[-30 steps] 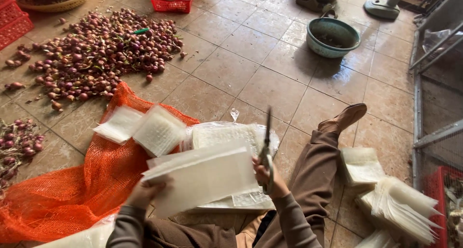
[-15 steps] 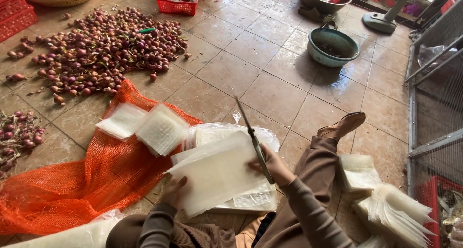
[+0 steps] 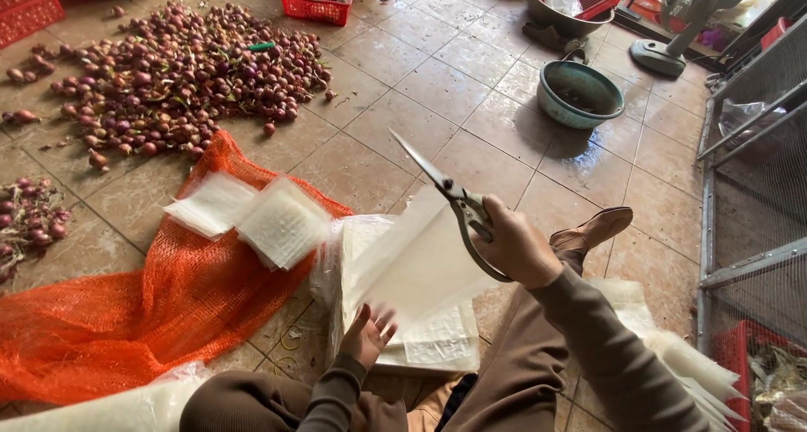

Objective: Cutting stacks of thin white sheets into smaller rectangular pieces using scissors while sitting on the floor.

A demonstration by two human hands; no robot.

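Right hand (image 3: 517,249) grips scissors (image 3: 458,201) (blades together, pointing eleven o'clock); left hand (image 3: 370,335), fingers spread, supports white sheets (image 3: 412,268). Sheets held taut should cut cleaner.

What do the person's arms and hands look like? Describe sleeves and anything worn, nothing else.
Both arms are covered by long, close-fitting sleeves in a plain dark olive-brown fabric, ending at the wrists with soft ribbed-looking cuffs. The left hand and right hand are bare: no gloves show. No ring, watch or bracelet can be made out. The sleeves carry no visible print or pattern.
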